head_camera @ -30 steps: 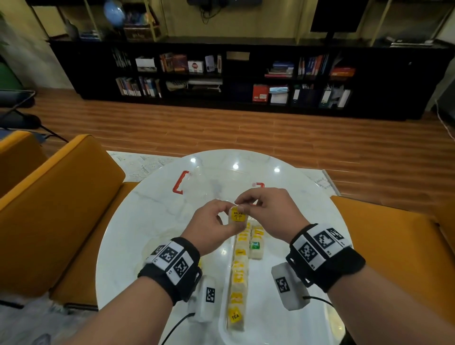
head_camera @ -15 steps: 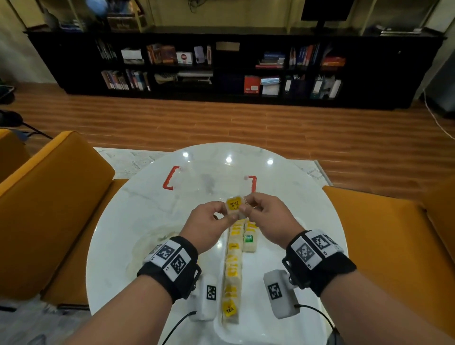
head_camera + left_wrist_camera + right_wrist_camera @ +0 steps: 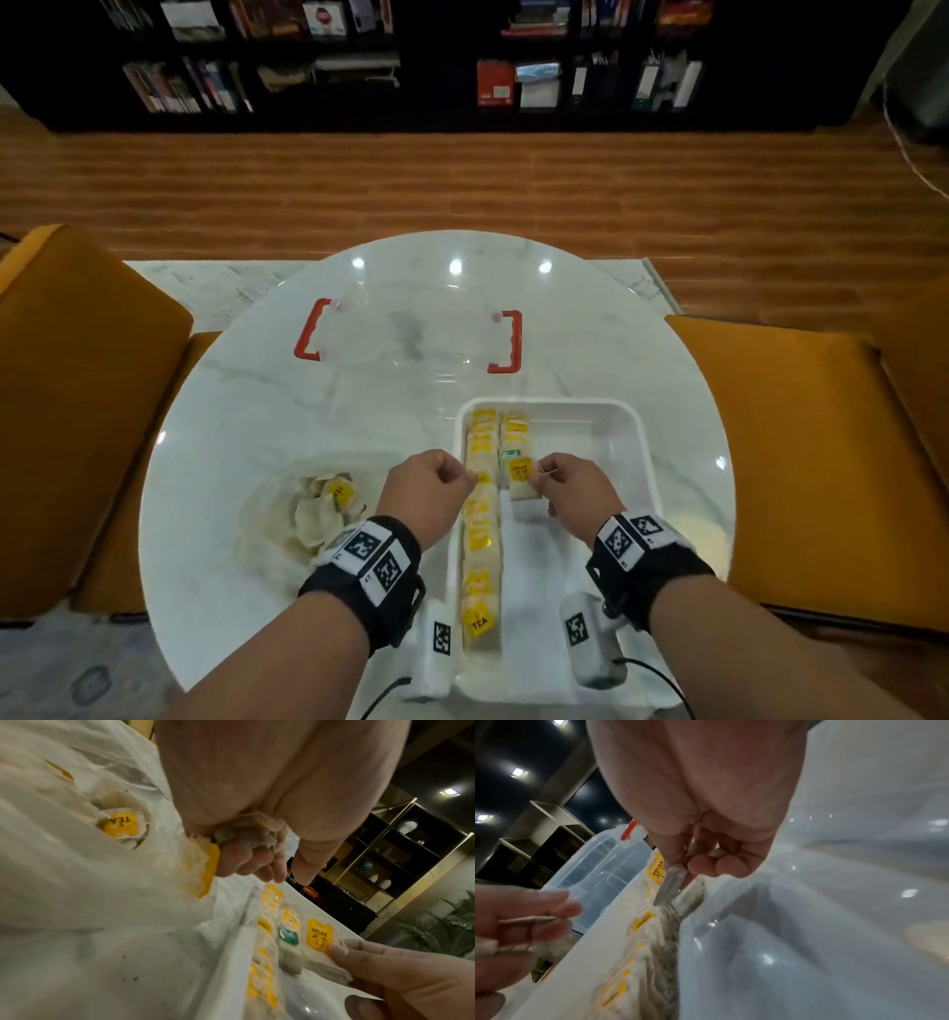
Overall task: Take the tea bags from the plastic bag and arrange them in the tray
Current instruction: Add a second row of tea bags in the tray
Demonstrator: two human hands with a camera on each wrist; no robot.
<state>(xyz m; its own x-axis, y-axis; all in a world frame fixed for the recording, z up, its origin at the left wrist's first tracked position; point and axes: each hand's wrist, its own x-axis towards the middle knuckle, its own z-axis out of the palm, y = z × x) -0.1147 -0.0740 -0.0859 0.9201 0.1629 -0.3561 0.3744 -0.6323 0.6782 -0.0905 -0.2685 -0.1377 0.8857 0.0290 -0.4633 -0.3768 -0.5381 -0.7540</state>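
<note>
Both hands have come apart and dropped from the raised position of half a second ago, where they met over one sachet. Now the right hand [image 3: 565, 488] pinches a pale paper tea bag with a yellow "RELAX" tag [image 3: 521, 478] low over the white rectangular plastic tray [image 3: 637, 437], just behind the short second row and beside the green-tagged bag [image 3: 289, 935]. Its long axis runs along the row, away from the person, so it lies almost where it belongs, nearer the right hand. The left hand [image 3: 426, 488] is curled round a crumpled bag with a yellow tag [image 3: 246, 835] at the tray's left rim. The full first row [image 3: 480, 539] is soft, pillowy paper. More bags sit in the thin translucent plastic bag [image 3: 287, 524] on the glossy white marble table [image 3: 246, 401]; a clear red-handled lid [image 3: 411, 339] lies beyond.
</note>
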